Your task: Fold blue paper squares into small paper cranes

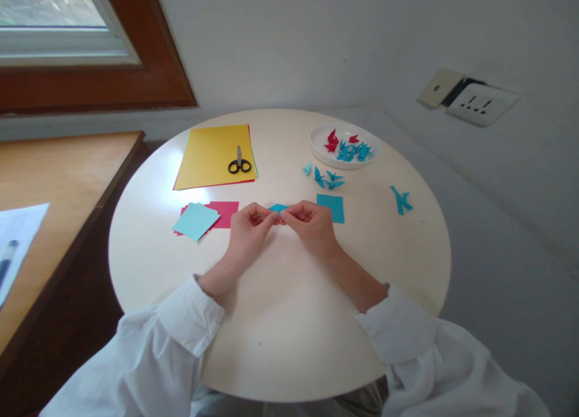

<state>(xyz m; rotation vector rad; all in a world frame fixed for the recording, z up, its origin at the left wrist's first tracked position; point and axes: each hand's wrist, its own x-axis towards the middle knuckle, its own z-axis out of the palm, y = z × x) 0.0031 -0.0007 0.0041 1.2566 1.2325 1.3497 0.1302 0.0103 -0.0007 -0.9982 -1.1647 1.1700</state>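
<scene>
Between my two hands is a small piece of folded blue paper, its top peak showing above the fingertips and its lower part hidden by them. My left hand pinches it from the left, thumb against fingers. From the right, my right hand pinches it in the same way, the two thumbs nearly touching. Just beyond my right hand lies a flat blue paper square. Left of my left hand, a light blue square rests on several pink squares.
A white dish holds red and blue paper cranes. Several blue cranes lie before it, and blue paper strips at the right. Black-handled scissors rest on yellow sheets. A wooden desk stands left of the round table.
</scene>
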